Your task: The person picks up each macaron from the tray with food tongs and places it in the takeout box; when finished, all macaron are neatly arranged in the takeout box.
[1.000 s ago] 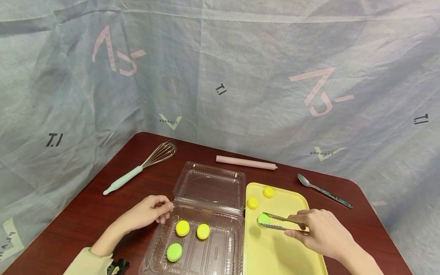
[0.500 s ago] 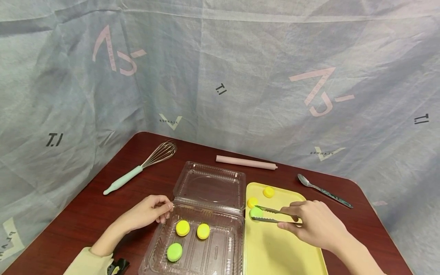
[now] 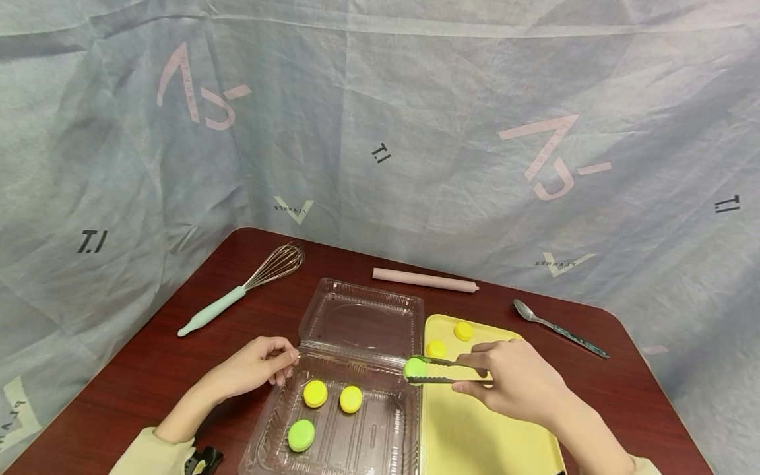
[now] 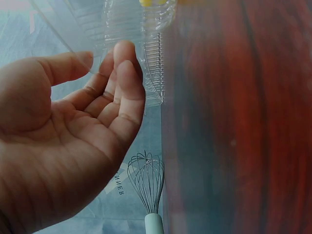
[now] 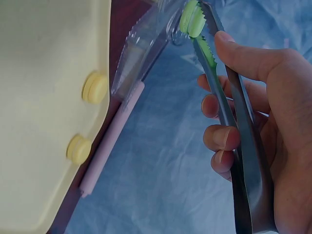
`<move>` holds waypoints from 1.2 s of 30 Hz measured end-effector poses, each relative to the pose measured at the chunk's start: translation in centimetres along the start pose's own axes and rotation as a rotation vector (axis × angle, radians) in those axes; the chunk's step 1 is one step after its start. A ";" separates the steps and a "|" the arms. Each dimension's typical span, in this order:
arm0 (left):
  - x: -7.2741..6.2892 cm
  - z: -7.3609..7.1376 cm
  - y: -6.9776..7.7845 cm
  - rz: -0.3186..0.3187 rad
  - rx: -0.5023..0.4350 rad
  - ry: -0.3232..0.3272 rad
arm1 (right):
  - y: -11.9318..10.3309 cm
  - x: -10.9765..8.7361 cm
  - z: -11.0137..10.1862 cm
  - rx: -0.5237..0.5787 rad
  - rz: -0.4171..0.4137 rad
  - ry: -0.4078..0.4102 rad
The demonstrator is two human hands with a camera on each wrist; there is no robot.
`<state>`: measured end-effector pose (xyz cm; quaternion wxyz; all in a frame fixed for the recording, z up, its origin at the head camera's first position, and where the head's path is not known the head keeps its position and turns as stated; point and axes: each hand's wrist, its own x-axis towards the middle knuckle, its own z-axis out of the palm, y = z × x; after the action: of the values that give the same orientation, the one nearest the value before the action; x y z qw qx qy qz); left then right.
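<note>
My right hand (image 3: 522, 382) grips metal tongs (image 3: 451, 380), whose serrated tips pinch a green macaron (image 3: 415, 368). This macaron hangs raised where the yellow tray (image 3: 463, 429) meets the clear plastic container (image 3: 374, 422); the right wrist view shows it edge-on between the tips (image 5: 192, 19). Two yellow macarons (image 3: 436, 349) (image 3: 464, 331) lie at the tray's far end. Inside the container are two more yellow macarons (image 3: 315, 394) (image 3: 351, 400) and a green macaron (image 3: 301, 435). My left hand (image 3: 258, 364) holds the container's left rim near the hinge, thumb and curled fingers at the edge (image 4: 97, 97).
The container's lid (image 3: 362, 316) lies folded back, away from me. A whisk (image 3: 243, 290) is at the left, a pink rolling pin (image 3: 424, 280) behind the lid, and a spoon (image 3: 561, 328) at the far right. Grey cloth (image 3: 380, 132) hangs behind the dark red table (image 3: 148, 369).
My right hand has closed the tongs on the green macaron and carried it left, up off the tray to the container's right edge. The left hand has stayed in place.
</note>
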<state>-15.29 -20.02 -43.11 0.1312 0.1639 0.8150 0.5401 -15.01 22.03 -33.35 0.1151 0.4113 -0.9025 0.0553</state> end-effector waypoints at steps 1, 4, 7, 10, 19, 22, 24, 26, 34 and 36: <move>0.0 0.0 0.0 0.000 0.001 0.000 | -0.1 0.2 0.1 0.000 -0.005 0.001; 0.0 0.0 0.0 0.001 0.002 0.000 | -0.6 0.6 0.6 -0.008 -0.017 -0.002; 0.0 0.0 0.0 0.002 0.001 0.002 | -1.0 1.0 0.9 0.002 -0.033 -0.010; 0.0 0.0 -0.1 0.002 -0.001 0.003 | -1.5 1.4 1.2 0.015 -0.048 -0.020; 0.1 0.0 -0.3 0.001 0.001 -0.001 | -2.7 2.2 2.1 0.042 -0.067 -0.064; 0.1 0.0 -0.2 0.000 -0.002 -0.003 | -3.1 2.5 2.5 0.041 -0.083 -0.077; 0.0 0.0 -0.2 -0.002 0.000 -0.002 | -3.3 2.6 2.7 0.045 -0.096 -0.083; 0.0 0.0 -0.1 0.002 0.004 -0.001 | -3.5 2.8 3.0 0.049 -0.106 -0.085; 0.0 0.0 -0.1 0.008 0.007 -0.001 | -4.5 3.3 3.6 0.054 -0.136 -0.097; 0.0 0.0 -0.1 0.007 0.006 -0.001 | -4.8 3.4 3.7 0.049 -0.139 -0.115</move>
<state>-15.32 -20.04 -43.16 0.1291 0.1674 0.8159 0.5382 -14.19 15.69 -36.02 0.0565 0.4782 -0.8753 0.0457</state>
